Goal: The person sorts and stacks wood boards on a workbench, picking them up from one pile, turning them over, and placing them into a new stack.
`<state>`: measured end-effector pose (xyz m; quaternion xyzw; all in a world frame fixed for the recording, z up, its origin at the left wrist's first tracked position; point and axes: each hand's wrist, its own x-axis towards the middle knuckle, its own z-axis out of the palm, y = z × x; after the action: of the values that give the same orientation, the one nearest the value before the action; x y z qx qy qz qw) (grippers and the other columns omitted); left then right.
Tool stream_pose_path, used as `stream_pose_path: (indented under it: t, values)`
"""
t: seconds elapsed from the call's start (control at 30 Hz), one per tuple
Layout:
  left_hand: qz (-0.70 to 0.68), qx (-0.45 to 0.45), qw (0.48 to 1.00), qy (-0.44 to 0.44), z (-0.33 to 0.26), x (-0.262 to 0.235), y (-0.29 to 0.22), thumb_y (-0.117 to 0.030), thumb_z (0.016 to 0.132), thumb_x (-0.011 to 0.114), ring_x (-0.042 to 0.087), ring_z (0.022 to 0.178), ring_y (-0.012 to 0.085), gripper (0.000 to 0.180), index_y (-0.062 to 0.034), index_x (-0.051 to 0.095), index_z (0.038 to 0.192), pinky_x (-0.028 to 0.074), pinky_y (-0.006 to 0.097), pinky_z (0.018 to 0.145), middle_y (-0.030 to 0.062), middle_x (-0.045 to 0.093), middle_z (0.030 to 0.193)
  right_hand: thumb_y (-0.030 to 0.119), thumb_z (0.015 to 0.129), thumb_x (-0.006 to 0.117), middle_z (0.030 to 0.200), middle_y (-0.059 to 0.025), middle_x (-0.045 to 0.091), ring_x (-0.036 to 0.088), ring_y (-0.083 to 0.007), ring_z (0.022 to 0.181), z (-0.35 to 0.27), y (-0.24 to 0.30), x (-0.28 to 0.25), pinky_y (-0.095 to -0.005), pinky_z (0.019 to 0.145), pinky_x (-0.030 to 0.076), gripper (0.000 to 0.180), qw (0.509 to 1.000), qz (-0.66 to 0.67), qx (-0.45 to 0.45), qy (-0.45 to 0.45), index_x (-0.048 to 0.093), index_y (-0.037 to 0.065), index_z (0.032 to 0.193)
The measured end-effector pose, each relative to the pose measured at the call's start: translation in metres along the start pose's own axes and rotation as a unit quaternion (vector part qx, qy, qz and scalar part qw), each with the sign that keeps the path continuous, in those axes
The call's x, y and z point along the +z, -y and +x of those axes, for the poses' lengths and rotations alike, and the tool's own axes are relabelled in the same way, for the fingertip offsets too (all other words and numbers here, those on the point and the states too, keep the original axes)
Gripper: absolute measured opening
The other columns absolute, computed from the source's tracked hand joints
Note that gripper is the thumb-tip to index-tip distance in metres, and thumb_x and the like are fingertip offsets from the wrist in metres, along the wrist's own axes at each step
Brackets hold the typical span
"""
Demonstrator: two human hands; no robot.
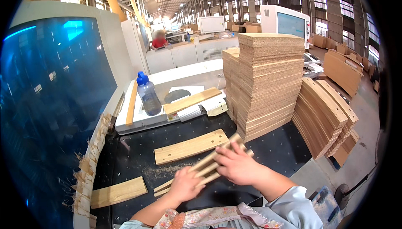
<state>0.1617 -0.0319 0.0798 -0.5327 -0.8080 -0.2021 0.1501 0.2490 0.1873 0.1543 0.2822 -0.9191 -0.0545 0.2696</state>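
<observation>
Both my hands grip a small bundle of wooden boards (206, 171), tilted on edge over the black table (125, 158). My left hand (185, 184) is closed round the near left part of the bundle. Farther along, my right hand (236, 165) wraps over its upper right part, slightly blurred. Just beyond lies a wooden board (190, 146) with drilled holes, and sawdust (171, 170) is scattered in front of it. At the left, another board (119, 192) rests flat. The bundle's far end is close to the base of a tall stack of boards (268, 82).
A blue-windowed machine (54, 82) with a splintered edge stands at left. A blue-capped bottle (148, 97) and a board (192, 100) sit on the white ledge. Drilled boards (320, 114) are stacked at right, near a monitor (291, 25). A person in red (159, 42) is far back.
</observation>
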Motion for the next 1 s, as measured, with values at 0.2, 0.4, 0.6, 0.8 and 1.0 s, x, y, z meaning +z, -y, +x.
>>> stream_pose_path:
  t: [0.2,0.4,0.6,0.8,1.0]
  values:
    - [-0.197,-0.098,0.952,-0.214,-0.012,-0.028,0.022,-0.017,0.064,0.073,0.05,0.105,0.0328,0.03,-0.0049,0.068,0.09,0.038,0.04,0.092,0.0135,0.06,0.105,0.023,0.073,0.067,0.119,-0.0162,0.05,0.04,-0.0325,0.12,-0.005,0.007,0.0,-0.0438,0.1,0.031,0.048,0.934,0.238,0.106,-0.245,0.052,0.003,0.113]
    - [-0.387,-0.175,0.862,-0.276,-0.045,0.014,0.026,-0.01,0.067,0.072,0.056,0.096,0.0251,0.031,-0.0001,0.063,0.094,0.043,0.034,0.084,0.0123,0.059,0.103,0.037,0.082,0.061,0.135,-0.0241,0.03,0.028,-0.0352,0.128,0.011,0.071,0.15,-0.0411,0.106,0.024,0.079,0.796,0.553,0.196,-0.148,0.02,-0.004,0.136]
    - [-0.389,-0.16,0.831,-0.364,-0.044,0.013,0.022,-0.012,0.068,0.073,0.057,0.09,0.019,0.033,-0.0001,0.061,0.096,0.045,0.032,0.08,0.01,0.06,0.1,0.032,0.089,0.052,0.139,-0.0268,0.022,0.02,-0.036,0.132,0.026,0.092,0.14,-0.0389,0.108,0.019,0.073,0.78,0.588,0.173,-0.126,0.013,-0.008,0.136]
    - [-0.419,-0.282,0.805,-0.311,-0.052,0.01,0.012,-0.008,0.068,0.066,0.059,0.086,0.0181,0.034,0.0004,0.058,0.1,0.048,0.033,0.074,0.0092,0.061,0.097,0.033,0.088,0.052,0.14,-0.0276,0.02,0.021,-0.0358,0.132,0.023,0.093,0.137,-0.0371,0.108,0.02,0.075,0.795,0.569,0.182,-0.101,0.012,-0.008,0.137]
    - [-0.463,-0.272,0.793,-0.286,-0.063,0.025,0.017,-0.01,0.07,0.064,0.059,0.085,0.0179,0.035,0.0,0.055,0.103,0.049,0.033,0.073,0.0093,0.062,0.095,0.035,0.088,0.053,0.14,-0.0254,0.023,0.022,-0.0323,0.132,0.02,0.1,0.17,-0.0363,0.108,0.021,0.076,0.725,0.645,0.219,-0.103,0.014,-0.007,0.137]
